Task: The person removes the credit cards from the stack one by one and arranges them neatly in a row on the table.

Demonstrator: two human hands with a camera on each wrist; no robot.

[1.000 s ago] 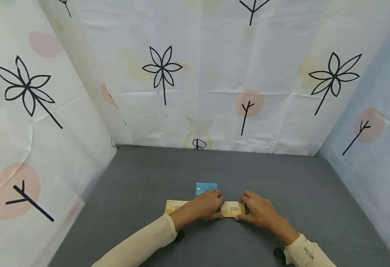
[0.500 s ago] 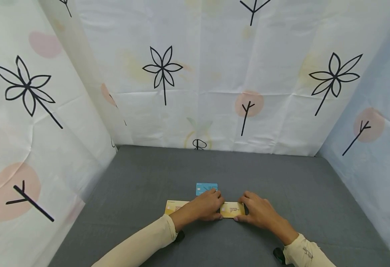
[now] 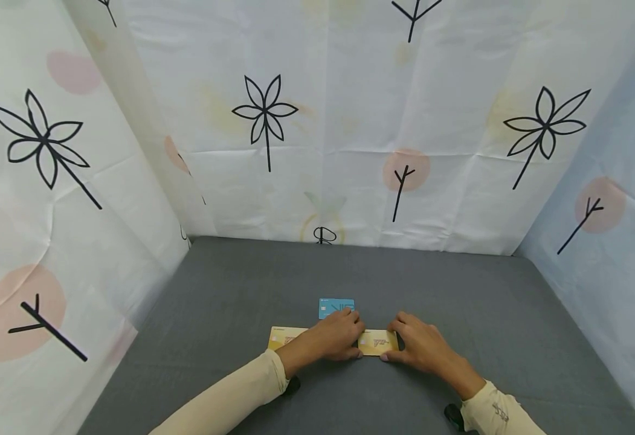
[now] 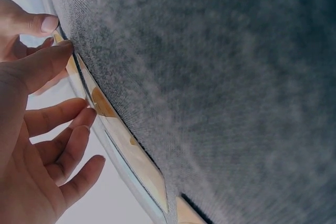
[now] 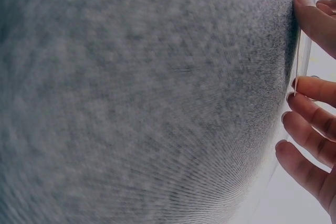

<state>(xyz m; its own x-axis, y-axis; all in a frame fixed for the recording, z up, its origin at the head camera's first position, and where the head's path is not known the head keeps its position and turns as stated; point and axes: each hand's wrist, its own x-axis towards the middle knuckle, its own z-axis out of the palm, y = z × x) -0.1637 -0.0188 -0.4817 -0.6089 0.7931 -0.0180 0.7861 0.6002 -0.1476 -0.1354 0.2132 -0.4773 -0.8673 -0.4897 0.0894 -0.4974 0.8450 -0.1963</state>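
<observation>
A yellow bank card (image 3: 377,342) lies on the grey tabletop between the hands. My right hand (image 3: 423,343) pinches it at its right end, thumb at the near edge and fingertips at the far edge; the right wrist view shows the card's thin edge between thumb and fingers (image 5: 310,119). My left hand (image 3: 336,335) lies over a second yellow card (image 4: 131,140), mostly hidden in the head view, and its curled thumb and fingers hold it near the junction of the two cards. Another yellow card (image 3: 284,336) shows left of the left wrist.
A light blue card (image 3: 335,307) lies just beyond the left hand, partly covered by its fingers. Grey cloth (image 3: 350,272) covers the table. Printed fabric walls (image 3: 322,121) stand at the back and both sides.
The yellow card in the right hand has slid very slightly left toward the left hand. The left hand and the other cards stay in place.
</observation>
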